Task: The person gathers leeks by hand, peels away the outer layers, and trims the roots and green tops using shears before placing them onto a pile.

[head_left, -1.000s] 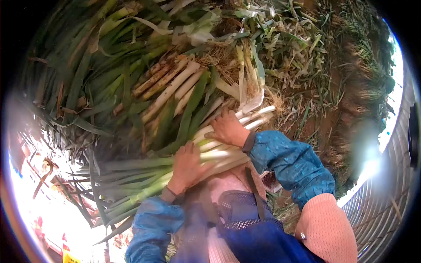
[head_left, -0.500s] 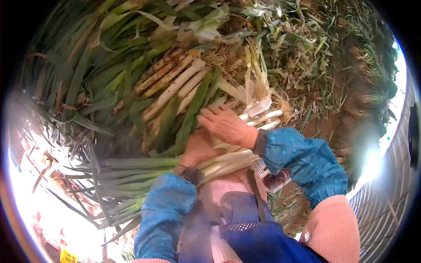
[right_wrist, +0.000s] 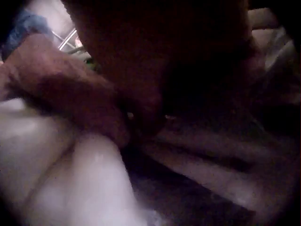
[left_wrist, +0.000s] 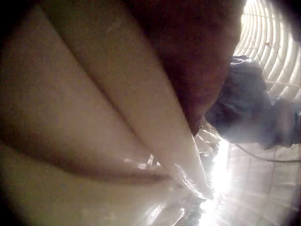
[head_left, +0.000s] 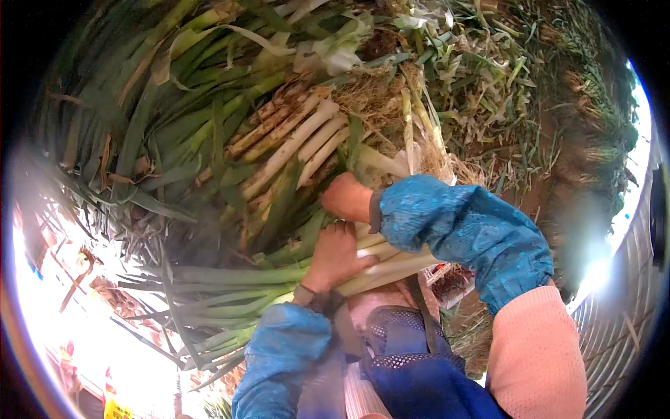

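Note:
Pale leek stalks (head_left: 387, 269) lie across the lap in a bundle, their green leaves spreading left. My left hand (head_left: 336, 255) grips this bundle, thumb laid over the near stalks and fingers over the far side. Close up, the smooth white stalks (left_wrist: 89, 108) fill much of the left wrist view. Just beyond the left fingertips is my right hand (head_left: 347, 197), its back up and fingers bent down at the bundle's far edge. In the dark right wrist view, the fingers are in shadow beside leek stalks (right_wrist: 101, 174), and I cannot tell what they hold.
A large heap of leeks (head_left: 293, 143) with brownish-white stalks and roots lies beyond the hands. Cut leaf scraps (head_left: 481, 77) cover the ground at upper right. A ribbed wall (head_left: 621, 328) curves along the right, and a yellow label (head_left: 117, 408) shows at lower left.
The right hand moved off the bundle's middle, over the left fingers, then to the far edge, its fingers now bent down. The left hand slid right along the stalks.

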Demonstrator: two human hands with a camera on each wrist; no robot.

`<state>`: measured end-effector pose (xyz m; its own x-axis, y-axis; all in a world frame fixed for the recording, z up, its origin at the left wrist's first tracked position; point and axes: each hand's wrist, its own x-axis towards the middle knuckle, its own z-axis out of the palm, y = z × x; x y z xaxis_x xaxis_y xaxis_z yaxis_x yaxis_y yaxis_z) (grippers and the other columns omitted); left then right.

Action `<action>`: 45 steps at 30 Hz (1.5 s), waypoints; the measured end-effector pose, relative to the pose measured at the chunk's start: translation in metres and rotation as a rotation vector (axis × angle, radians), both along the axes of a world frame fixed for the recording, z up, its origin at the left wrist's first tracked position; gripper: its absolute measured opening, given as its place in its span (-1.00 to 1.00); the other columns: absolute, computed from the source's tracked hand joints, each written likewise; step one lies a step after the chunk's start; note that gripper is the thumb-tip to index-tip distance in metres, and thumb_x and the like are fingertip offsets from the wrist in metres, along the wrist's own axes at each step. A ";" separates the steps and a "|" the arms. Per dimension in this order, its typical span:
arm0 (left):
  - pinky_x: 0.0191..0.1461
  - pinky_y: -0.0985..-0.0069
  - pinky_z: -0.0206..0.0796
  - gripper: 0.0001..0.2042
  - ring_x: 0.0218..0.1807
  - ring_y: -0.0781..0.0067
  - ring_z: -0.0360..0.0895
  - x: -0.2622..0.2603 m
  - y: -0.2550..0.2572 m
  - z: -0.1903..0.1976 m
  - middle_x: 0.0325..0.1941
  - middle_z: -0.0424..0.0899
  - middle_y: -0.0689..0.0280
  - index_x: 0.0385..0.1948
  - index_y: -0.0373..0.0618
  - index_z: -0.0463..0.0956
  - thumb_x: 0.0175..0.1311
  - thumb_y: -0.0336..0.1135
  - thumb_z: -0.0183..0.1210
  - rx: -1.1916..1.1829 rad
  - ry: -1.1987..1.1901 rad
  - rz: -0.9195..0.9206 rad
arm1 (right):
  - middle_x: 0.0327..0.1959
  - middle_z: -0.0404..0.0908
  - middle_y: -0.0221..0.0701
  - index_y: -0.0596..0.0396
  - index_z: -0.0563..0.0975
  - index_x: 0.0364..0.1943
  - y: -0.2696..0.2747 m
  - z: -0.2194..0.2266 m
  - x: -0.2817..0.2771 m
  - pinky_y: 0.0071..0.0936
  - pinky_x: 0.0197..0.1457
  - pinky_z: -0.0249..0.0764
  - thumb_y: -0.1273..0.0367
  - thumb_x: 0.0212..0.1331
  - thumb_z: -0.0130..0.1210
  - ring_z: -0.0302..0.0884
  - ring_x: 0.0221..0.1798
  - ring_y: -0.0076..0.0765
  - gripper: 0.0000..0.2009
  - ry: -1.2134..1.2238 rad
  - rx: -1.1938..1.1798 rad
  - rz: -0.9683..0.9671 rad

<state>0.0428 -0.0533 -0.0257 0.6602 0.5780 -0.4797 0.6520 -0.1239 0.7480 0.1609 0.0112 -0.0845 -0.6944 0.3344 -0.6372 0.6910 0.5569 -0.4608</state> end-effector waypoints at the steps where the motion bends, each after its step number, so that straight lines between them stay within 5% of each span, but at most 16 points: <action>1: -0.04 0.16 0.27 -0.23 -0.15 -0.07 0.43 -0.001 -0.001 0.000 -0.19 0.48 -0.13 -0.10 -0.47 0.31 -0.20 0.14 0.22 0.007 0.000 -0.011 | -0.31 0.61 -0.32 0.07 0.54 -0.18 0.002 0.002 0.000 -0.18 -0.35 0.45 0.40 -0.06 0.07 0.59 -0.29 -0.19 -0.72 -0.013 -0.077 0.031; 6: 0.01 0.15 0.24 -0.17 -0.10 -0.05 0.41 0.004 -0.010 0.001 -0.14 0.47 -0.12 0.00 -0.49 0.27 -0.10 0.21 0.17 0.026 0.069 -0.018 | -0.35 0.61 -0.31 0.05 0.59 -0.29 0.051 0.018 0.081 -0.26 -0.21 0.53 0.39 0.04 0.02 0.58 -0.28 -0.16 -0.83 0.054 0.175 -0.050; 9: 0.06 0.15 0.19 -0.17 -0.05 -0.09 0.37 0.002 -0.009 -0.002 -0.07 0.43 -0.14 0.04 -0.49 0.25 -0.06 0.20 0.14 0.046 0.098 -0.048 | -0.27 0.58 -0.30 0.02 0.54 -0.09 0.119 0.021 0.261 -0.37 -0.25 0.54 0.33 0.13 0.01 0.56 -0.35 -0.28 -0.73 0.251 -0.029 -1.513; 11: 0.07 0.13 0.18 -0.18 -0.04 -0.10 0.36 0.005 -0.006 -0.003 -0.06 0.43 -0.13 0.03 -0.48 0.24 -0.07 0.17 0.18 -0.020 0.120 -0.050 | -0.38 0.61 -0.22 0.06 0.55 -0.18 0.154 0.143 0.309 -0.33 -0.26 0.51 0.14 0.08 0.13 0.57 -0.32 -0.28 -0.67 -0.337 0.528 -0.995; 12: 0.08 0.13 0.18 -0.19 -0.04 -0.10 0.36 0.007 -0.003 0.000 -0.06 0.42 -0.13 0.02 -0.48 0.24 -0.08 0.16 0.18 -0.070 0.141 -0.061 | -0.33 0.57 -0.23 0.25 0.38 0.04 0.160 0.132 0.411 -0.44 -0.41 0.54 0.26 0.25 -0.05 0.55 -0.42 -0.34 -0.62 -0.485 0.598 -0.710; 15: 0.08 0.13 0.18 -0.19 -0.03 -0.10 0.36 0.009 0.001 -0.002 -0.06 0.42 -0.14 0.01 -0.47 0.24 -0.09 0.16 0.20 -0.069 0.146 -0.055 | -0.30 0.51 -0.24 0.19 0.44 -0.07 0.138 0.133 0.382 -0.36 -0.36 0.54 0.19 0.21 -0.03 0.53 -0.35 -0.19 -0.65 -0.775 0.983 -0.553; 18: 0.08 0.13 0.18 -0.19 -0.02 -0.11 0.36 0.010 -0.002 -0.006 -0.06 0.42 -0.16 0.02 -0.46 0.24 -0.09 0.16 0.21 -0.051 0.172 -0.075 | -0.35 0.54 -0.26 0.08 0.56 -0.30 0.082 0.104 0.225 -0.23 -0.34 0.51 0.11 0.16 -0.02 0.53 -0.39 -0.11 -0.67 -0.536 0.263 -0.758; 23: 0.08 0.14 0.19 -0.21 -0.01 -0.10 0.36 0.010 -0.005 -0.010 -0.07 0.43 -0.16 -0.01 -0.44 0.25 -0.09 0.17 0.20 0.010 0.170 -0.081 | -0.31 0.57 -0.26 0.15 0.53 -0.26 -0.004 0.010 0.081 -0.29 -0.27 0.54 0.26 0.19 -0.07 0.58 -0.24 -0.17 -0.75 -0.393 -0.096 -0.236; 27: 0.07 0.14 0.20 -0.23 -0.03 -0.10 0.38 0.009 -0.002 -0.008 -0.07 0.43 -0.15 -0.04 -0.42 0.26 -0.08 0.17 0.19 -0.046 0.163 -0.074 | -0.51 0.56 -0.30 0.02 0.55 -0.46 0.039 -0.003 0.157 -0.29 -0.36 0.49 0.28 -0.07 0.11 0.56 -0.41 -0.23 -0.85 -0.550 0.048 -0.286; 29: 0.08 0.14 0.20 -0.23 -0.04 -0.10 0.39 0.012 0.005 -0.005 -0.06 0.43 -0.15 -0.04 -0.42 0.26 -0.08 0.17 0.19 -0.081 0.170 -0.073 | -0.40 0.54 -0.30 0.10 0.52 -0.30 0.080 0.011 0.254 -0.34 -0.29 0.51 0.28 0.11 0.04 0.53 -0.35 -0.28 -0.80 -0.655 -0.002 -0.530; 30: 0.08 0.14 0.19 -0.23 -0.04 -0.10 0.39 0.012 0.006 -0.004 -0.06 0.43 -0.15 -0.04 -0.43 0.26 -0.08 0.17 0.19 -0.071 0.175 -0.075 | -0.39 0.54 -0.27 0.13 0.52 -0.27 0.076 0.019 0.308 -0.30 -0.30 0.50 0.24 0.10 0.05 0.53 -0.34 -0.25 -0.75 -0.546 0.346 -0.610; 33: 0.10 0.14 0.19 -0.22 -0.03 -0.09 0.39 0.013 0.008 -0.004 -0.05 0.42 -0.16 -0.03 -0.44 0.25 -0.07 0.18 0.19 -0.095 0.208 -0.093 | -0.37 0.52 -0.14 0.09 0.41 -0.02 0.095 0.054 0.383 -0.24 -0.28 0.49 0.38 0.07 0.03 0.53 -0.31 -0.08 -0.67 -0.781 0.484 -0.661; 35: 0.10 0.14 0.19 -0.21 -0.03 -0.08 0.39 0.015 0.006 -0.003 -0.05 0.42 -0.17 -0.02 -0.44 0.24 -0.06 0.19 0.17 -0.094 0.214 -0.109 | -0.39 0.49 -0.21 0.00 0.32 0.07 0.087 0.066 0.330 -0.24 -0.37 0.48 0.51 0.09 -0.09 0.53 -0.32 -0.09 -0.61 -0.482 0.809 -0.430; 40: 0.12 0.16 0.18 -0.19 0.00 -0.09 0.36 0.012 0.006 -0.011 -0.05 0.41 -0.17 0.02 -0.47 0.22 -0.03 0.19 0.15 -0.064 0.193 -0.080 | -0.22 0.53 -0.18 0.15 0.37 0.02 0.044 0.040 0.127 -0.17 -0.26 0.55 0.14 0.17 0.00 0.57 -0.30 -0.13 -0.56 -0.494 -0.159 -0.636; 42: 0.13 0.14 0.17 -0.20 0.03 -0.10 0.34 0.014 0.008 -0.008 -0.03 0.39 -0.17 0.02 -0.47 0.22 -0.05 0.14 0.18 -0.110 0.215 -0.103 | -0.39 0.60 -0.23 0.08 0.58 -0.29 0.000 0.000 0.118 -0.17 -0.25 0.54 0.06 0.08 0.04 0.59 -0.25 -0.19 -0.63 -0.462 -0.307 -0.385; 45: 0.15 0.12 0.16 -0.24 0.07 -0.13 0.30 0.017 0.013 -0.008 0.01 0.35 -0.17 0.02 -0.47 0.23 -0.07 0.06 0.23 -0.141 0.187 -0.035 | -0.43 0.59 -0.22 0.07 0.57 -0.35 -0.034 0.000 0.148 -0.17 -0.24 0.52 0.15 0.06 0.04 0.58 -0.30 -0.13 -0.71 -0.086 -0.044 -0.466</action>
<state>0.0596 -0.0403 -0.0332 0.5708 0.4751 -0.6696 0.7778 -0.0518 0.6263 0.3092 -0.0230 -0.0848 -0.4213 0.5686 -0.7065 0.8991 0.1600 -0.4074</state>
